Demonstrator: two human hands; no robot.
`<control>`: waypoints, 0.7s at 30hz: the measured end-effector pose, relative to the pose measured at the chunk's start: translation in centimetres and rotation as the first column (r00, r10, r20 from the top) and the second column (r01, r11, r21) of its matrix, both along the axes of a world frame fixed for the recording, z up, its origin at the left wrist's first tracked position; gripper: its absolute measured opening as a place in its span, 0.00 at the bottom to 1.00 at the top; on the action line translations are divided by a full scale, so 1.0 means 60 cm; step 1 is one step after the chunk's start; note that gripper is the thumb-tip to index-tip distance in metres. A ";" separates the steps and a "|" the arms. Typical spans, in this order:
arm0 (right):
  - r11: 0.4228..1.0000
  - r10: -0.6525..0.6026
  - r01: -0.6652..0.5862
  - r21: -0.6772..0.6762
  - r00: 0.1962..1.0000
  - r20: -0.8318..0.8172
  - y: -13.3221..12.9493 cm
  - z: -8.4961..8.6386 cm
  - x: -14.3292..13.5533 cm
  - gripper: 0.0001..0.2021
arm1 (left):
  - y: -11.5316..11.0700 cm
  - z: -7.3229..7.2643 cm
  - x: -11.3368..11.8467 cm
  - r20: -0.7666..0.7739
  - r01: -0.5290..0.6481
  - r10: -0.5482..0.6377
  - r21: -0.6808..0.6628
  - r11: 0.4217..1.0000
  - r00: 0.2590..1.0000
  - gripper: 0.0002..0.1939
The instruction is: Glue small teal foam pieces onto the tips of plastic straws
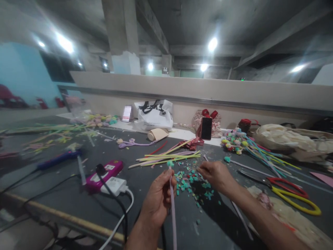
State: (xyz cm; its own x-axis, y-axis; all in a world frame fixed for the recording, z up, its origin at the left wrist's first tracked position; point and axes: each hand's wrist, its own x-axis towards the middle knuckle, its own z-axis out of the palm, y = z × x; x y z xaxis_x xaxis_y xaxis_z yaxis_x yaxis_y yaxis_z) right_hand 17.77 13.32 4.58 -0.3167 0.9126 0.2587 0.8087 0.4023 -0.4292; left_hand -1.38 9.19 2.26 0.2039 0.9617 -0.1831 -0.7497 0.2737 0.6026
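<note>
My left hand (159,194) is closed around a lilac pipe cleaner (172,208) that stands nearly upright, its lower end running out of view. A small teal tuft (170,163) tops it, just above my thumb. My right hand (214,175) is pinched to the right of it, over the table; whatever its fingertips hold is hidden. Many tiny teal, pink and yellow snippets (191,178) lie scattered between and below my hands. Another lilac stem (241,218) lies partly under my right arm. To the right rests a stem with a teal tip (227,159).
Scissors (283,191) with red and yellow handles lie right. Yellow and lilac strips (166,158) lie ahead. A magenta power strip (114,170), white charger (117,185) and blue corded tool (58,159) are left. Behind stand a phone (206,128), a white bag (153,116) and tufted stems (235,140).
</note>
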 end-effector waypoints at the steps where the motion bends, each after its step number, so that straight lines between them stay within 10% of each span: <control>1: 0.998 0.058 -0.059 -0.036 0.998 -0.036 -0.005 0.002 -0.010 0.08 | 0.000 0.000 0.000 0.003 0.000 0.000 -0.001 1.000 1.000 0.07; 6: 0.844 0.289 -0.412 -0.344 0.889 -0.355 -0.041 -0.001 -0.068 0.42 | -0.006 0.003 0.002 0.011 0.030 -0.031 0.051 0.998 0.999 0.06; 10: 0.626 0.169 -0.572 -0.530 0.763 -0.624 -0.057 -0.004 -0.094 0.15 | -0.012 0.007 0.000 0.054 0.036 -0.042 0.105 0.994 0.998 0.06; 14: 0.703 0.025 -0.516 -0.490 0.706 -0.708 -0.055 0.026 -0.052 0.10 | -0.011 0.009 -0.005 0.152 0.018 -0.037 0.126 0.992 0.988 0.05; 21: 0.922 -0.008 -0.364 -0.135 0.330 -0.944 -0.051 0.143 0.095 0.05 | -0.006 0.006 -0.008 0.204 0.004 -0.027 0.116 0.993 0.979 0.04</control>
State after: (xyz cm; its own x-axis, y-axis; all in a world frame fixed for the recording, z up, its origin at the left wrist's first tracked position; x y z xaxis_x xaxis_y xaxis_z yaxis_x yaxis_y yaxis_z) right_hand 23.49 10.23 13.17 -0.2109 0.9440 0.2537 -0.2537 0.1978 -0.9468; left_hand -1.83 8.84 2.65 0.2406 0.9703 -0.0253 -0.8564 0.2245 0.4649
